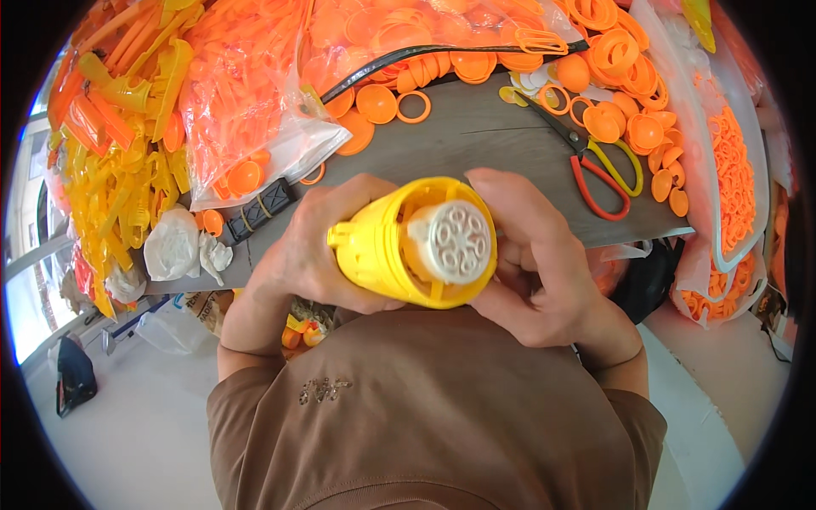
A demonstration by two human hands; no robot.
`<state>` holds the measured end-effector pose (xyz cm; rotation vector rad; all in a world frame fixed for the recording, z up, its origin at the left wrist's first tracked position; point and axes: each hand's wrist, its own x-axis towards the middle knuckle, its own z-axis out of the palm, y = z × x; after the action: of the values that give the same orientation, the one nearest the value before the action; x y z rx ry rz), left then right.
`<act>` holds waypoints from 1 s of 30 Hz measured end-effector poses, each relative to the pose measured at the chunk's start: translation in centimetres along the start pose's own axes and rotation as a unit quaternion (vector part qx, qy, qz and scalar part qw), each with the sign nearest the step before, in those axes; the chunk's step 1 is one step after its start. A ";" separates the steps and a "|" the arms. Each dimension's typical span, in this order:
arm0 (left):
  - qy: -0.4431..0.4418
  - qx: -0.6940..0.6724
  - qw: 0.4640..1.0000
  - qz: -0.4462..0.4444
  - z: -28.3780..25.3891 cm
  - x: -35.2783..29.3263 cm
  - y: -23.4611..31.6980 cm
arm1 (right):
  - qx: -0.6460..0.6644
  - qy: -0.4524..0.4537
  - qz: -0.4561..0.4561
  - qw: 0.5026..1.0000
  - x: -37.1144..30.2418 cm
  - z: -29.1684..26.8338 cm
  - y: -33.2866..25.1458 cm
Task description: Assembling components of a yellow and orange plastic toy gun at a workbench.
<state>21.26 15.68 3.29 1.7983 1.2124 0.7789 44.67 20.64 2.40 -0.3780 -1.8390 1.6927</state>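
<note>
My left hand (308, 242) is wrapped around a yellow plastic cylinder (374, 259), a hollow housing held in front of my chest with its open end turned up toward me. Inside that end sits a round white insert (460, 242) with a ring of several round cups. My right hand (548, 263) closes around the rim from the right, index finger along the top and thumb below; its other fingers are curled and partly hidden. A small yellow tab (335, 235) sticks out of the cylinder's side by my left hand.
Scissors (586, 161) with a red and a yellow handle lie on the dark tabletop (484, 136). Clear bags of orange parts (246, 93), loose orange discs and rings (376, 104), and yellow parts (119, 187) surround it. A black block (259, 208) and crumpled white plastic (174, 244) lie left.
</note>
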 end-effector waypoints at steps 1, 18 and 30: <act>0.025 -0.029 0.999 0.007 0.3 -0.3 0.3 | -0.022 0.007 -0.026 0.999 0.1 0.1 -0.2; 0.186 0.145 0.962 0.137 2.1 -0.3 0.9 | -0.230 -0.019 -0.129 0.964 3.4 -0.4 -1.7; 0.123 0.127 0.968 0.177 0.4 0.2 0.5 | -0.265 0.059 -0.209 0.939 2.5 -0.8 -0.1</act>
<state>21.89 15.66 3.56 2.2192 1.2051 1.1169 43.23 22.69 3.08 -0.2675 -2.0860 0.8621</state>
